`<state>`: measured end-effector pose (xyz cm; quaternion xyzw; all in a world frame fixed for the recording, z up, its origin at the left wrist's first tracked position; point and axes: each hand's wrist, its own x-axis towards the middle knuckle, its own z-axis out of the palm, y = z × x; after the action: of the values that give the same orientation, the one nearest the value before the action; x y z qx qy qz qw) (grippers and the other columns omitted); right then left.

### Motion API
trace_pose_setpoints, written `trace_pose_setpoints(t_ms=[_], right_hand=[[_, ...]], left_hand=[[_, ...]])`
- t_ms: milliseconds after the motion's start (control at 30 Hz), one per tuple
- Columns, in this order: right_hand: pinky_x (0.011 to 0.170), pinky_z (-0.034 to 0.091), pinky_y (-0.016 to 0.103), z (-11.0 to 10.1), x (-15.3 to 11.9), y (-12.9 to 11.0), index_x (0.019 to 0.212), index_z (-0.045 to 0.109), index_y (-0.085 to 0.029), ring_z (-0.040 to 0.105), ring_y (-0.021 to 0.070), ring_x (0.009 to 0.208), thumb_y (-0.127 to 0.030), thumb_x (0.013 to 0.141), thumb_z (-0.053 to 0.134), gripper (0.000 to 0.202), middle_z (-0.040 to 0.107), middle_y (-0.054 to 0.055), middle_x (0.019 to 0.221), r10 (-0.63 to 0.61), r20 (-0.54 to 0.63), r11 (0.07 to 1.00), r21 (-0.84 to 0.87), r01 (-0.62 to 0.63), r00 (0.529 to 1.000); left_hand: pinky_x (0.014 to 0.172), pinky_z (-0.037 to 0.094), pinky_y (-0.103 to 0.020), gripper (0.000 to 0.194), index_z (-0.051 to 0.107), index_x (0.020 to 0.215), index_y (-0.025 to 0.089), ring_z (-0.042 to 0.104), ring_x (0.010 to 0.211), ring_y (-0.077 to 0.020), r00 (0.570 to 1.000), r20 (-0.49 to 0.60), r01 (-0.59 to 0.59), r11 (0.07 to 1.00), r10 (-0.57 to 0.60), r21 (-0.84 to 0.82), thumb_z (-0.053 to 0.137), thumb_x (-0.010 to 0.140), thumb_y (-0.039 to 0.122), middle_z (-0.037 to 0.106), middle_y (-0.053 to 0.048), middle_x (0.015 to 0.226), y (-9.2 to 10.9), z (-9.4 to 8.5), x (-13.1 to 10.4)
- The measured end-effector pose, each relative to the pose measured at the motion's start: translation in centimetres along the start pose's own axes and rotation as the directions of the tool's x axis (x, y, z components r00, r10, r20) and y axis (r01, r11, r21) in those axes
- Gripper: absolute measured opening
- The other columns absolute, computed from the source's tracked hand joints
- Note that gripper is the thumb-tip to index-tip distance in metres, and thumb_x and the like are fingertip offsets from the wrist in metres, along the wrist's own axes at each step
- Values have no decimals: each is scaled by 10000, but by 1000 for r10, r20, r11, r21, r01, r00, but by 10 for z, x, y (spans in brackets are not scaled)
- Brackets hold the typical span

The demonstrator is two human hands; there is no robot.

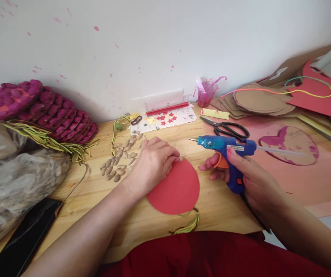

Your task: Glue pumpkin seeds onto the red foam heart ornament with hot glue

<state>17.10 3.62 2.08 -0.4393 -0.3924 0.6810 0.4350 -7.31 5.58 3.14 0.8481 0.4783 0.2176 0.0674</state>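
A red paper disc (177, 188) lies on the wooden table. My left hand (156, 159) bends over its upper left edge, fingers pinched together at the rim. By those fingertips shows a small pale bit of what looks like a peanut (181, 158), mostly hidden. Unshelled peanuts (122, 157) are scattered just left of this hand. In my right hand (249, 173) is a blue glue gun (226, 145), its nozzle pointing left above the table and a glue stick out the back. My fingers are near its orange trigger. A yellow-green yarn tassel (193, 223) sticks out below the disc.
Black-handled scissors (226, 126) lie behind the glue gun. A stained plastic cup (206, 92) and paper stars (164, 118) sit near the wall. Cardboard discs (260, 99) are stacked right. Purple-studded discs (52, 109), a plastic bag (18, 184) and a black phone-like slab (27, 238) occupy the left.
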Motion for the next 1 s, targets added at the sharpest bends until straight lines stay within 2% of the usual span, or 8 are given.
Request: trace_pose_setpoints(t_ms=[167, 400, 533, 667, 867, 1000], right_hand=[[700, 520, 270, 1, 1, 0, 795, 727, -225, 640, 187, 785, -502, 915, 578, 337, 723, 48, 921, 10, 9, 1000, 21, -11, 1000], [674, 521, 275, 2, -1, 0, 816, 739, -240, 626, 165, 687, -523, 874, 631, 309, 724, 38, 900, 23, -15, 1000, 15, -23, 1000], [672, 518, 268, 2, -1, 0, 828, 754, -238, 638, 165, 709, -523, 873, 636, 311, 729, 40, 899, 29, -31, 1000, 9, -29, 999], [676, 524, 267, 2, -1, -1, 834, 757, -240, 638, 166, 718, -517, 881, 628, 310, 732, 39, 910, 27, -24, 999, 30, -27, 999], [657, 515, 263, 2, -2, -1, 825, 750, -239, 647, 169, 701, -542, 852, 651, 320, 736, 37, 914, 41, -55, 999, 12, -40, 998], [646, 506, 265, 0, -3, 1, 833, 744, -239, 642, 163, 672, -556, 852, 643, 334, 738, 36, 934, 52, -69, 999, 0, -52, 996]], left_hand=[[830, 371, -403, 152, 717, 907, 226, 576, 925, -218, 1000, 27, -10, 1000, 9, 23, 573, 955, 224, 723, -30, 893, 8, 8, 3], [815, 370, -397, 159, 713, 937, 222, 568, 922, -218, 999, 40, -23, 998, 21, 50, 556, 964, 224, 709, -42, 905, 9, 11, 3], [831, 398, -393, 171, 700, 1038, 212, 575, 922, -213, 1000, -18, 9, 1000, -9, 15, 546, 963, 211, 697, -52, 959, 3, 7, 2], [811, 411, -388, 167, 721, 989, 223, 572, 893, -212, 996, -65, 55, 998, -54, 12, 557, 960, 241, 694, -50, 919, -3, 2, 1], [863, 397, -422, 179, 723, 998, 247, 570, 945, -221, 998, 23, -50, 999, 50, 12, 547, 969, 253, 700, -57, 960, 2, 7, 0], [861, 389, -415, 176, 726, 1008, 248, 559, 940, -215, 998, 28, -61, 998, 60, 12, 555, 968, 246, 692, -52, 939, 4, 12, 1]])
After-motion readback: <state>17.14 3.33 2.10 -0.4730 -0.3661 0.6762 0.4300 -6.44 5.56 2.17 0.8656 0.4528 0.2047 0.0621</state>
